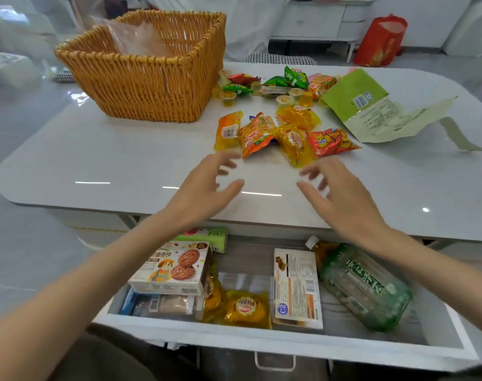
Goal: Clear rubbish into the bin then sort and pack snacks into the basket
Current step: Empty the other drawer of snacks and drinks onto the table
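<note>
Seen from the head camera, a woven orange wicker basket (140, 86) is sitting at the far left of the glossy white bench (96, 155), and a crumpled clear plastic bag (135, 39) is lying inside it (nothing else in it is showing from here). Just right of the basket, small yellow jelly cups (228, 98) and green and red sweet wrappers (296, 77) are lying scattered. Nearer the person, yellow cake packets (228, 130), an orange crisp packet (255, 136) and a red snack packet (330, 141) are lying bunched together. A flattened green paper bag (355, 97) is lying open at the far right.

The left hand (206, 182) and the right hand (336, 193) are hovering over the bench just short of that bunch, fingers spread and slightly blurred, each holding nothing.

Below the bench edge, an open white drawer (261, 342) is holding a white cookie box (173, 268), a yellow wrapped cake (246, 309), a flat white carton (296, 287) and a green-labelled bottle (366, 287) lying on its side.
</note>
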### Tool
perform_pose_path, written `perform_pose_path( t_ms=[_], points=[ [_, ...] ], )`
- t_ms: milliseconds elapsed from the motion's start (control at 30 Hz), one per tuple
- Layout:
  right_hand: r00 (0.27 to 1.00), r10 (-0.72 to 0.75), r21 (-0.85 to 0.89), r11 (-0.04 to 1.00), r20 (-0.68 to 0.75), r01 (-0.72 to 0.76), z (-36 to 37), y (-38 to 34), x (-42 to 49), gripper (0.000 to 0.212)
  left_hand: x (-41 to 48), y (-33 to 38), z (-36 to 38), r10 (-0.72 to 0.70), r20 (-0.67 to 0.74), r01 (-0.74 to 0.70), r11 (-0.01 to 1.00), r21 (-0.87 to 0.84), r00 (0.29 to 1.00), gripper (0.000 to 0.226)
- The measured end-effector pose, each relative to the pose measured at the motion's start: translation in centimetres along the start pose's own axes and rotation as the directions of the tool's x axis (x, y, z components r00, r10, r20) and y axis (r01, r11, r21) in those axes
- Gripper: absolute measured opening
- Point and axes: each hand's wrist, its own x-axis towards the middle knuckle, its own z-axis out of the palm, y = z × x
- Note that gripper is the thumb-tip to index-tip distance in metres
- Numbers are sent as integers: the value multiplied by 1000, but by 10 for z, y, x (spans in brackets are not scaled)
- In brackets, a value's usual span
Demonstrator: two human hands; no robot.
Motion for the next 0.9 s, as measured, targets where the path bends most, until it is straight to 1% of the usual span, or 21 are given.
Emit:
perform_pose_path(
  t_ms=[33, 67, 100, 133, 167, 200, 233, 300, 367, 400, 467, 500, 567, 667, 733, 767, 833, 900],
  points=[
    [997, 1, 36, 999, 72, -4, -8, -7, -18, 18, -14, 7, -6, -4, 55, 6, 999, -31, 998, 34],
    [987, 0, 50, 999, 163, -9, -12, -13, -33, 16, -28, 12, -11, -5, 146, 12, 999, -41, 989, 28],
    [963, -4, 49, 999, 271, -10, -13, -17, -46, 16, -39, 15, -14, -19, 267, 25, 999, -20, 963, 24],
    [923, -6, 36, 999, 386, -9, -9, -20, -55, 15, -49, 14, -14, -52, 399, 43, 999, 32, 915, 24],
    [871, -9, 10, 1000, 492, 4, -2, -21, -62, 15, -59, 11, -12, -104, 519, 48, 992, 119, 848, 26],
    [818, -19, -15, 999, 574, 34, 9, -22, -66, 18, -67, 5, -7, -160, 598, 27, 974, 226, 785, 28],
    [768, -33, -33, 997, 639, 70, 24, -21, -68, 23, -73, -3, 0, -206, 631, -26, 941, 338, 748, 31],
    [665, -44, -38, 993, 745, 108, 54, -22, -69, 39, -82, -20, 16, -256, 639, -160, 839, 519, 726, 39],
    [561, -29, -34, 994, 827, 101, 81, -23, -71, 52, -87, -38, 30, -286, 655, -263, 750, 607, 699, 49],
    [521, -19, -45, 993, 854, 110, 94, -23, -74, 55, -87, -46, 36, -299, 669, -314, 706, 635, 681, 53],
    [472, 14, -101, 982, 881, 159, 113, -21, -82, 56, -88, -59, 45, -298, 684, -429, 597, 678, 666, 60],
    [463, 37, -136, 974, 886, 182, 120, -19, -86, 56, -88, -64, 49, -289, 686, -479, 538, 694, 668, 62],
    [482, 75, -195, 959, 873, 204, 129, -15, -92, 58, -88, -68, 58, -291, 685, -542, 442, 715, 668, 68],
    [515, 119, -256, 945, 849, 205, 134, -11, -93, 48, -86, -67, 70, -347, 677, -583, 346, 735, 649, 78],
    [525, 133, -271, 943, 841, 194, 128, -9, -90, 41, -85, -67, 75, -374, 662, -586, 308, 750, 650, 75],
    [534, 130, -265, 947, 835, 184, 122, -8, -87, 39, -84, -68, 77, -385, 652, -577, 305, 758, 653, 74],
    [553, 112, -235, 959, 825, 157, 104, -9, -81, 38, -83, -71, 79, -428, 641, -564, 307, 766, 637, 80],
    [570, 100, -187, 978, 816, 95, 83, -11, -76, 38, -82, -73, 80, -455, 640, -580, 283, 764, 620, 87]
  ],
)
